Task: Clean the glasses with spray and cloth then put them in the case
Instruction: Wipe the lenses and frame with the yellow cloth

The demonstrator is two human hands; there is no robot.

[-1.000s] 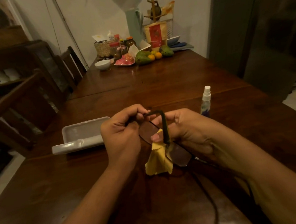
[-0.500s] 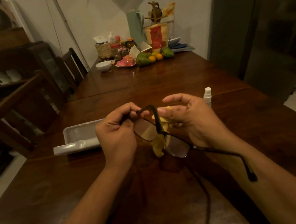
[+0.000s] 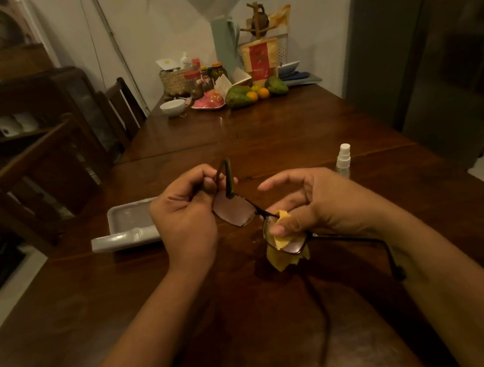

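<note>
the glasses (image 3: 234,210) are held up just over the dark brown wooden desk (image 3: 289,134), between both hands. they have a thin dark frame and two see-through lenses with round corners. the left hand (image 3: 184,216) has its grip closed on the left end of the frame, with the fingers curled round it. the thick dark side arm there is folded and sticks up past the knuckles. the right hand (image 3: 319,203) has its grip pinching a soft yellow cloth (image 3: 286,260) onto the right lens, and its pointer finger is stretched out and touches nothing. the cloth is crumpled, and a jagged edge hangs down under the lens. the other side arm is thin and runs back beside the right wrist. just left of the left hand the open case (image 3: 129,225) lies on the desk. it is pale grey, smooth and hard, like a long shallow tray. a small clear spray bottle (image 3: 343,160) with a white top stands upright behind the right hand. the desk is shiny.
</note>
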